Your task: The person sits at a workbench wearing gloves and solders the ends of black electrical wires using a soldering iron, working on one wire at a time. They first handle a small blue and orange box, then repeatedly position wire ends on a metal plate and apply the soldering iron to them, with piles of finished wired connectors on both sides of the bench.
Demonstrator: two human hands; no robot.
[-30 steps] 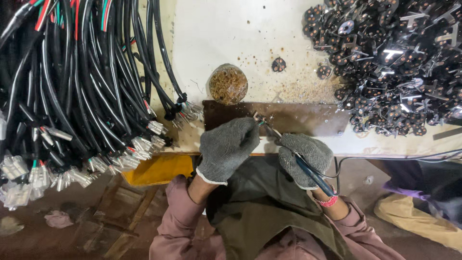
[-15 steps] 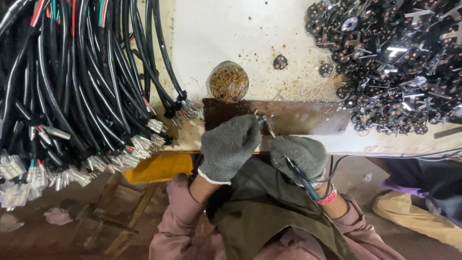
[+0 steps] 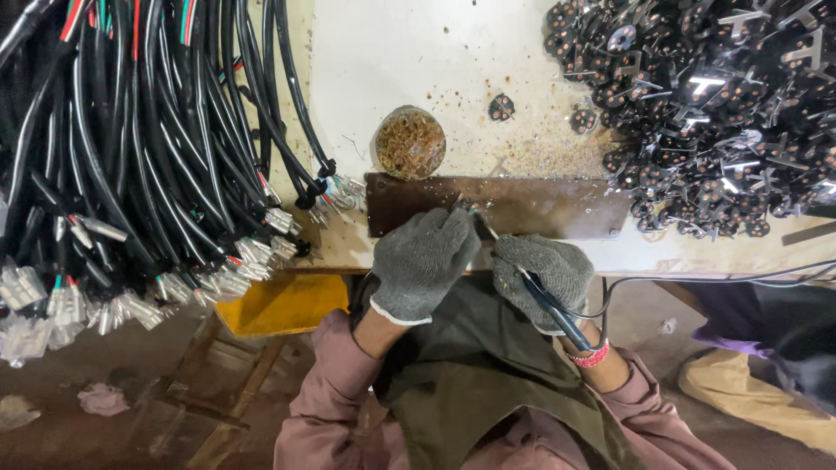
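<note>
nearest the camera are the person's pink sleeves and a dark green apron, with a pink band on the right wrist. just beyond, both hands in grey knit gloves meet at the front edge of the white bench.

the right hand is closed around a soldering iron: its dark handle runs back over the wrist toward the body, and its thin metal tip points up and left toward the left hand. a black cord leaves the handle and trails off to the right along the bench edge.

the left hand is curled shut just beside it, fingertips at the iron's tip. whatever small piece it pinches is hidden by the glove, so it cannot be told what it holds. both hands work over the near edge of a brown metal plate lying flat on the bench.

just beyond the plate's left end stands a small round pot filled with brownish crumbly matter, with specks of the same colour scattered across the white surface to its right.

to the left, a thick bundle of black cables hangs over the bench, their ends fitted with pale metal terminals. below them sits a yellow stool. far right, a heap of small dark parts with copper dots and shiny metal tabs covers the bench.
</note>
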